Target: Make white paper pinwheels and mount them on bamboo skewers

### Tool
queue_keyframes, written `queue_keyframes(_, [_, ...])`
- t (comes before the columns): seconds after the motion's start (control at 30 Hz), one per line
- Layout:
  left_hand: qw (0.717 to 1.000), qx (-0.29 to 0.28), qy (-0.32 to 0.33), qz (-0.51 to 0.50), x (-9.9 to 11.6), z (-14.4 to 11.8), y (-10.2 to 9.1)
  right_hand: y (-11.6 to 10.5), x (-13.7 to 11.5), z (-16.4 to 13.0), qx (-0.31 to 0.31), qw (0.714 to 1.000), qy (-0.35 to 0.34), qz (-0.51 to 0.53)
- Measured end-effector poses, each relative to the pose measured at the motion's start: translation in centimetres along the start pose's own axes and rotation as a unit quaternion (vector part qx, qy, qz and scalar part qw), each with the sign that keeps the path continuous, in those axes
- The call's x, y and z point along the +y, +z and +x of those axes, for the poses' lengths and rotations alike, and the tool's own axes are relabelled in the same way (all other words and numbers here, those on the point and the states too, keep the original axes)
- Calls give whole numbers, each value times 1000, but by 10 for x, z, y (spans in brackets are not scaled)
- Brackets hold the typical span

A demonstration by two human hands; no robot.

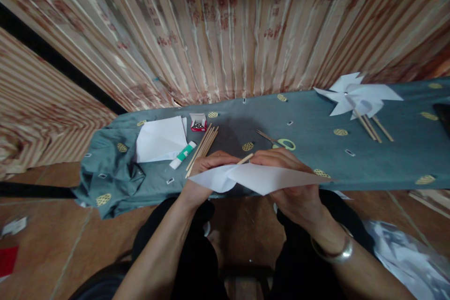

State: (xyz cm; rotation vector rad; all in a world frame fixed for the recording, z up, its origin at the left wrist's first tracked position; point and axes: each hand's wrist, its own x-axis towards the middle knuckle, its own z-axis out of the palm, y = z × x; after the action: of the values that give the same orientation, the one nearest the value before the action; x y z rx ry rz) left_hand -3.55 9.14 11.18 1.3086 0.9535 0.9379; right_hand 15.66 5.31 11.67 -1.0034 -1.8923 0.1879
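Observation:
Both of my hands hold a folded white paper piece (260,179) just above the near edge of the table. My left hand (207,168) grips its left part, and my right hand (291,183) covers its middle and right part from above. A thin wooden stick (245,159) pokes out between the two hands, tilted up to the right; which hand pinches it is hidden. A metal bangle (333,254) sits on my right wrist.
A grey-green patterned cloth (316,150) covers the low table. On it lie white paper sheets (161,139), a glue stick (183,154), a small red box (198,123), a bundle of wooden sticks (204,147), scissors (279,142) and finished white pinwheels (355,96). A striped curtain hangs behind.

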Motion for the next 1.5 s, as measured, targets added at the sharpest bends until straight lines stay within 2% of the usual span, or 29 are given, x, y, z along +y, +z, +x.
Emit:
queue_keyframes(0.43, [1000,-7,10,2,-1,0,0,1,1,-1,6,1000,-6,2])
queue_keyframes(0.63, [1000,-3,12,26,1,-1,0,3,2,-1,12,1000,15,13])
queue_keyframes(0.8, [998,21,44,39,2,-3,2,8,5,-2,20,994,86,65])
queue_keyframes(1.03, [992,28,87,90,-4,-7,4,11,6,-2,18,968,194,161])
queue_keyframes(1.27, [980,38,114,161,-13,-6,2,21,18,-2,12,947,260,188])
queue_keyframes(1.5, [980,40,122,155,-27,-1,0,29,34,-8,-36,935,309,171])
